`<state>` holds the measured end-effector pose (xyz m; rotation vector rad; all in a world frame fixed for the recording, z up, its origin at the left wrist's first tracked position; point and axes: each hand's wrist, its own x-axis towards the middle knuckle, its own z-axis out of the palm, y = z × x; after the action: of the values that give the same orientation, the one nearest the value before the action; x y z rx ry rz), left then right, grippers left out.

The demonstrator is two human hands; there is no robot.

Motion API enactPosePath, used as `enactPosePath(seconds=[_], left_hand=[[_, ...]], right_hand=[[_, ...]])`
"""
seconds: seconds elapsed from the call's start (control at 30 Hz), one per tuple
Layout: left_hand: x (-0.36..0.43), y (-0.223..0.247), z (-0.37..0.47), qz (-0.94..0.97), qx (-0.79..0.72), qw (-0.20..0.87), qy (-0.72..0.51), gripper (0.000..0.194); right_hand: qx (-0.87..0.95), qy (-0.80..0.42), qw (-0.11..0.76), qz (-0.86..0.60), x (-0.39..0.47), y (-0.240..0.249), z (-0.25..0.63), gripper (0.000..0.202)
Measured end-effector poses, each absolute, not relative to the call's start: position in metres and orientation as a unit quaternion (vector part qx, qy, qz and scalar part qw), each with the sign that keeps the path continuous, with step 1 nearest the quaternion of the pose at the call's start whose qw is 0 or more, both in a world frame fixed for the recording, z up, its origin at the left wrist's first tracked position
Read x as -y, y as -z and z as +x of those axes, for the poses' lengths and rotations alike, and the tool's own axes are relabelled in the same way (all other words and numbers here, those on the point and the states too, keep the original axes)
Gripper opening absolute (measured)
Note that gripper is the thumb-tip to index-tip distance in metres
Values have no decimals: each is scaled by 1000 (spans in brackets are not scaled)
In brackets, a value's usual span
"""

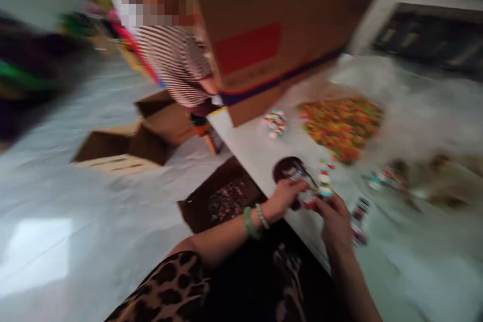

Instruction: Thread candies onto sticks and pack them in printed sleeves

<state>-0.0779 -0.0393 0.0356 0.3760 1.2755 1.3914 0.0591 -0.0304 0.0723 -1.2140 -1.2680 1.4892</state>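
Observation:
My right hand (pixel 337 221) is closed, its fingers pinched at the lower end of a short striped stack of white, red and blue pieces (pixel 325 179). My left hand (pixel 286 197), with a green bangle and a beaded bracelet at the wrist, reaches in from the left with its fingers pressed together. What they grip is blurred; a small reddish, shiny bit shows between the two hands. Just beyond the left fingers lies a dark maroon round thing with pale print (pixel 291 167). Beside my right hand is a small dark packet with pale print (pixel 360 216).
On the white table (pixel 249 136) are an orange-green heap of small pieces (pixel 341 126), a pastel cluster (pixel 275 123) and clear plastic (pixel 426 110). A large carton (pixel 249 55) stands behind. Below are a box of small packets (pixel 230 198) and open cartons (pixel 116 153). A person in stripes (pixel 173 65) stands nearby.

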Motion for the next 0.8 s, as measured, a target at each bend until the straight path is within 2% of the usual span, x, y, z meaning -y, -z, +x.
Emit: enactPosePath(seconds=[0.13, 0.27, 0.37, 0.6, 0.67, 0.8], left_hand=[[10, -31, -66, 123, -463, 686, -548, 41], [6, -33, -47, 160, -451, 730, -487, 42], [3, -26, -32, 153, -498, 705, -482, 40], [1, -14, -14, 225, -548, 581, -558, 40], [3, -17, -12, 233, -537, 582, -565, 40], [8, -26, -11, 198, -504, 634, -552, 44]], right_hand=[[415, -608, 459, -498, -10, -27, 80, 29], [398, -596, 487, -500, -16, -22, 100, 27], [402, -587, 469, -523, -13, -21, 108, 27], [381, -630, 427, -525, -10, -16, 113, 29], [396, -628, 427, -516, -8, -14, 112, 28], [442, -546, 462, -541, -5, -9, 109, 27]])
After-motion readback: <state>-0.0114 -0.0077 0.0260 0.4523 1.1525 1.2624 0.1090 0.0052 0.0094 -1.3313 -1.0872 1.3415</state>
